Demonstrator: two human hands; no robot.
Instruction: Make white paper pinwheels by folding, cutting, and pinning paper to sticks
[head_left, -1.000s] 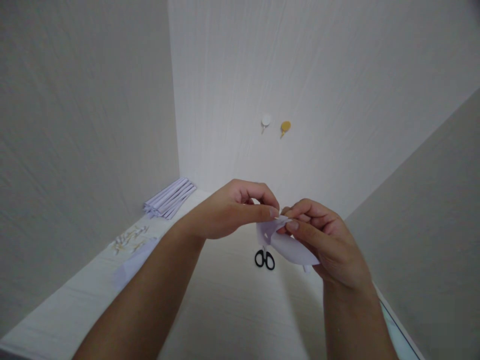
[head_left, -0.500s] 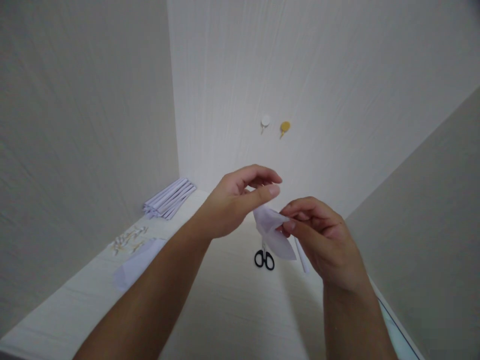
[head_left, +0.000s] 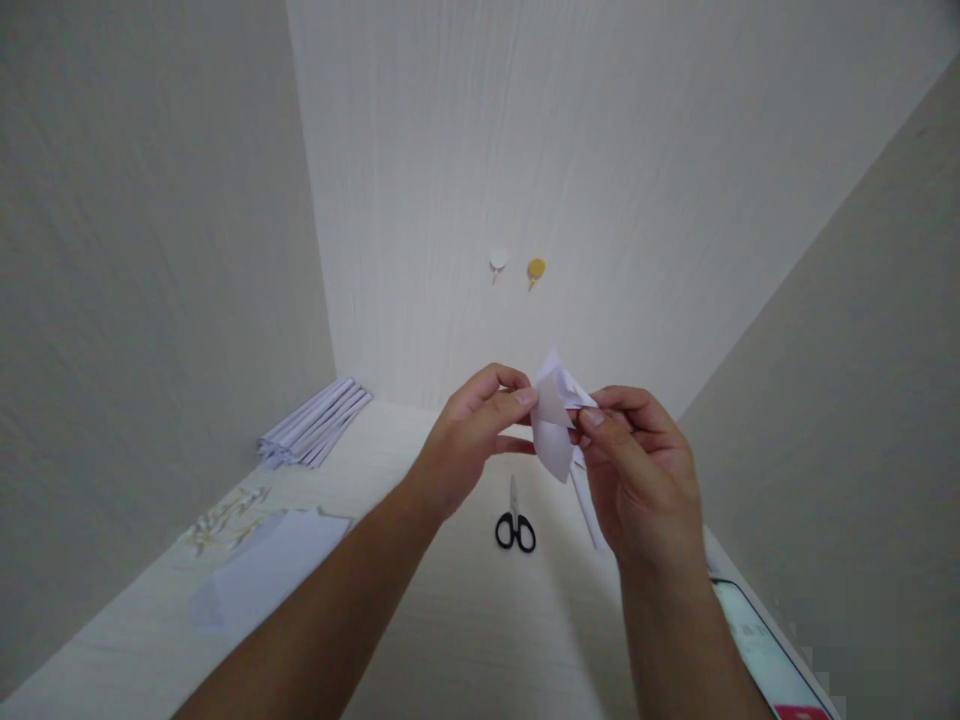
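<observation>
A small folded piece of white paper (head_left: 553, 440) is held up between my hands, above the table. My right hand (head_left: 645, 450) pinches its right corner between thumb and fingers. On the other side, my left hand (head_left: 487, 425) has its thumb and fingers at the paper's left edge, some fingertips hidden behind it. Below the paper, black-handled scissors (head_left: 514, 528) lie on the table with the blades pointing away. A thin white paper stick (head_left: 587, 505) lies partly hidden by my right hand.
At the back left lies a bundle of rolled paper sticks (head_left: 315, 422). In front of it are small white-and-tan pieces (head_left: 229, 518) and flat white paper sheets (head_left: 274, 565). A phone-like screen (head_left: 765, 645) rests at the right edge. Two hooks, white (head_left: 498, 261) and yellow (head_left: 535, 268), are on the wall.
My left hand has come down from above the paper to its left edge and closed on it. The folded paper has turned more upright in my right hand. The view has shifted slightly.
</observation>
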